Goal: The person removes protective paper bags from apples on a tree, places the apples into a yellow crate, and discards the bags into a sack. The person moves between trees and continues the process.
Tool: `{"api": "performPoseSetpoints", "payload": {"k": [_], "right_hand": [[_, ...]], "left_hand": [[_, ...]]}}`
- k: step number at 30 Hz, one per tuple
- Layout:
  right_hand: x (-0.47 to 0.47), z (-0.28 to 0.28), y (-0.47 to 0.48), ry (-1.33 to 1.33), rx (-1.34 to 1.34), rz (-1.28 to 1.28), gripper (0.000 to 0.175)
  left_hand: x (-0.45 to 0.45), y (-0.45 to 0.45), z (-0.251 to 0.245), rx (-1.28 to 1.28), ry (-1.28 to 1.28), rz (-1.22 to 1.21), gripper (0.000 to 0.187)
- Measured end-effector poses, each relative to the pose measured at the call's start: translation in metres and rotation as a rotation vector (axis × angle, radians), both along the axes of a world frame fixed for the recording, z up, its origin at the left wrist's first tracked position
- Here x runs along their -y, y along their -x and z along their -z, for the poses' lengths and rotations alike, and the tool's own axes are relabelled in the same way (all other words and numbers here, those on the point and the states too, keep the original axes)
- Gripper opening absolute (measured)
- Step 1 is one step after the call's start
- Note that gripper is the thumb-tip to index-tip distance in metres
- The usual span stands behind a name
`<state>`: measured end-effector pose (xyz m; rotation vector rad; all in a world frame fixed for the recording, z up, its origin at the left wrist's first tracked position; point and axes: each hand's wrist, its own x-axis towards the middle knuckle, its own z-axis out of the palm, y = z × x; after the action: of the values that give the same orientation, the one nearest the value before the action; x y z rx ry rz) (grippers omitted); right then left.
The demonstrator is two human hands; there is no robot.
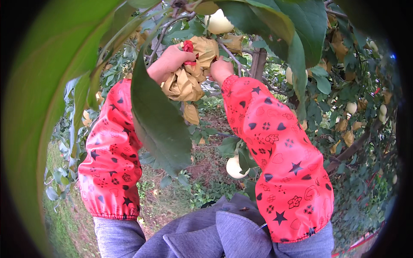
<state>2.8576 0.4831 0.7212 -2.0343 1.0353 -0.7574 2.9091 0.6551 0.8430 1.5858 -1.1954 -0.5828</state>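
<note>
My left hand (pixel 169 61) reaches up among the branches and grips a bunch of crumpled brown paper fruit bags (pixel 184 86). Scraps of red paper lining (pixel 188 46) stick out by its thumb and fingers. Against that bunch sits a fuller, rounded brown paper bag (pixel 206 50); whatever it encloses is hidden. My right hand (pixel 222 69) is curled at this bag's right side, its fingertips on the paper and partly out of sight. Just above hangs a pale, bare apple (pixel 219 22). Red patterned sleeve covers (pixel 113 154) are on both forearms.
Large leaves (pixel 158 125) hang close to the camera, one crossing before my left forearm. A thin branch (pixel 230 54) runs beside my right hand. Below hangs another pale apple (pixel 237 167). More bagged and bare fruit fills the tree at right, near a thick limb (pixel 353 146).
</note>
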Motion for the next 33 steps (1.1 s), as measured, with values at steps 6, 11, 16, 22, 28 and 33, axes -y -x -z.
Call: {"api": "performPoseSetpoints", "payload": {"k": [6,11,16,22,28,33], "right_hand": [[0.041,0.004,-0.005,-0.328,0.389,0.031,0.029],[-0.055,-0.05,0.018,-0.494,0.535,0.056,0.032],[-0.028,-0.026,0.041,-0.407,0.538,-0.02,0.034],[-0.044,-0.034,0.037,-0.116,0.302,-0.094,0.038],[-0.08,-0.047,0.074,-0.091,0.4,-0.154,0.081],[-0.118,-0.065,0.08,-0.101,0.31,-0.123,0.094]], "left_hand": [[-0.026,-0.035,-0.031,0.289,0.086,-0.199,0.022],[-0.064,-0.048,-0.051,0.642,0.245,-0.553,0.035],[-0.039,-0.048,-0.029,0.813,0.094,-0.577,0.04],[-0.011,-0.041,-0.019,0.539,0.204,-0.03,0.055],[0.019,-0.049,-0.017,0.438,0.056,0.064,0.039],[0.036,-0.059,0.003,0.459,0.111,-0.136,0.04]]}}
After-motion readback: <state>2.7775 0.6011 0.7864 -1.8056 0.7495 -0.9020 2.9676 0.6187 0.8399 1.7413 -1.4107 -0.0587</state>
